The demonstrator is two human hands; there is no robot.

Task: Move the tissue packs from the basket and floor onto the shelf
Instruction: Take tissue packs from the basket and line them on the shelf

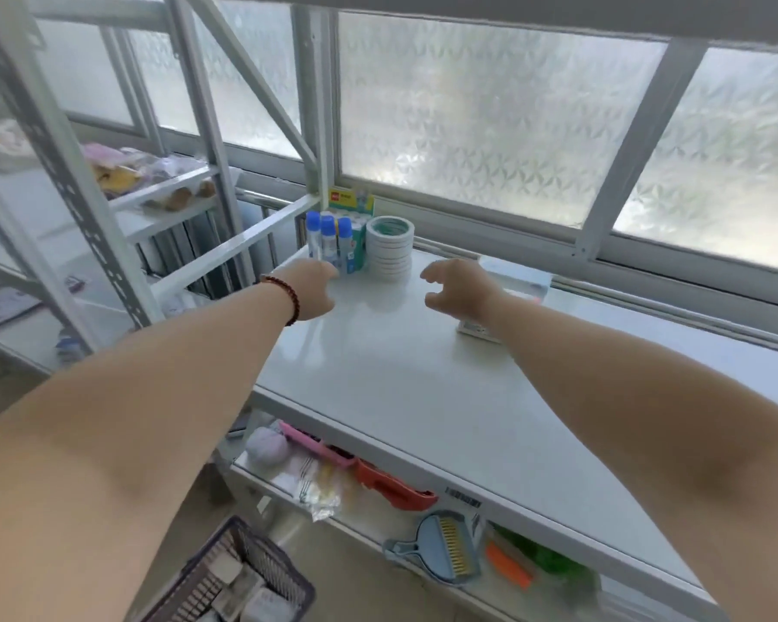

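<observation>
Both my arms reach out over the white shelf top (414, 379). My left hand (313, 285), with a dark bead bracelet at the wrist, hovers empty beside the glue sticks, fingers loosely curled. My right hand (461, 287) is open and empty, fingers curved, just left of a pale blue tissue pack (519, 280) lying on the shelf near the window; my right wrist hides part of it. A dark mesh basket (243, 581) stands on the floor at the bottom left with several pale tissue packs (232, 576) inside.
Blue-capped glue sticks (329, 237) and a stack of tape rolls (389, 246) stand at the shelf's back left corner. A lower shelf holds a blue dustpan brush (445, 549), a red tray (394, 487) and a pink tray (317, 444). Another metal rack (64, 172) stands left.
</observation>
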